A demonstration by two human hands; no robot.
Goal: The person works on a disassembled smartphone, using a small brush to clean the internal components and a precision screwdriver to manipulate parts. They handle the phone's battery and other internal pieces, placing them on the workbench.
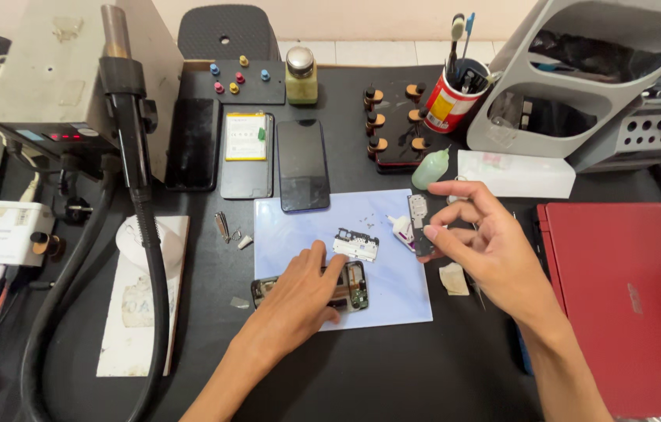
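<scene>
**Head view: opened phone held down on the work mat**

Head camera looks down on a black bench. Nearest the person, the left hand (299,293) lies flat, palm down, on an opened phone chassis (355,285). The fingers are spread over the frame rather than curled round it; judged from the pose, this pins the chassis so it cannot slide. The chassis rests at the near edge of a pale blue work mat (393,301), which gives small parts a light background.

The right hand (487,250) hovers just right of the mat. Thumb and fingertips pinch a narrow dark part (422,227), held upright above the surface, apparently for inspection.

Between the hands, a small white-and-black cover plate (356,244) lies on the mat. Tiny screws (369,219) are scattered beyond it.

Further back, a dark phone (303,164) overlaps the mat's far edge. A phone with its battery exposed (247,152) lies beside it. A hot-air station (72,86) stands far left, its hose looping forward. A red laptop (627,305) sits closed at right. A red tool cup (447,101) stands at the rear.
</scene>
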